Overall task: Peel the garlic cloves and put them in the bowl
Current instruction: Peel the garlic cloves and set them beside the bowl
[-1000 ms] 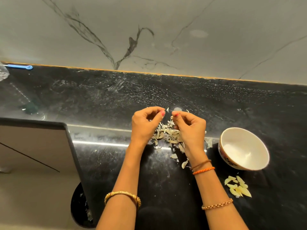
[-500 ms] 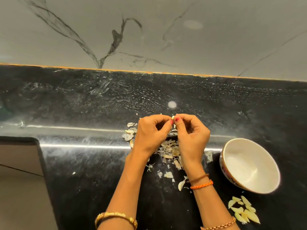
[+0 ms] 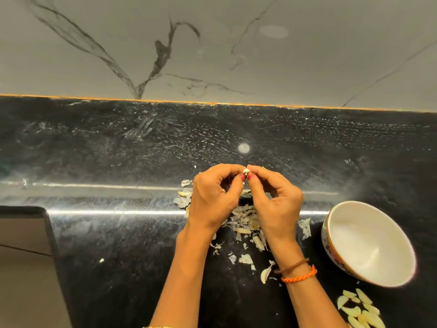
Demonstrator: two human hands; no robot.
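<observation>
Both hands curled tight — left hand [image 3: 212, 197] and right hand [image 3: 274, 202] pinch one garlic clove [image 3: 246, 171] above the peels [image 3: 246, 223]; bowl [image 3: 369, 242] sits right, dark surface [image 3: 118, 245] open leftward.

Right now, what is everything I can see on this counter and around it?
clove: one, whitish, pinched between both hands' fingertips above the skins.
skins: a heap plus scattered bits, pale and papery, on the counter under and around the hands.
peeled cloves: a small pile, pale yellow, on the counter in front of the bowl, none inside it.
bowl: one, white inside with a patterned outside, tilted, right of the skins, looks empty.
counter: one, black, glossy.
wall: grey-white with dark veins, behind the counter.
left hand: holds the clove.
right hand: holds the clove; orange and brown wrist bands.
</observation>
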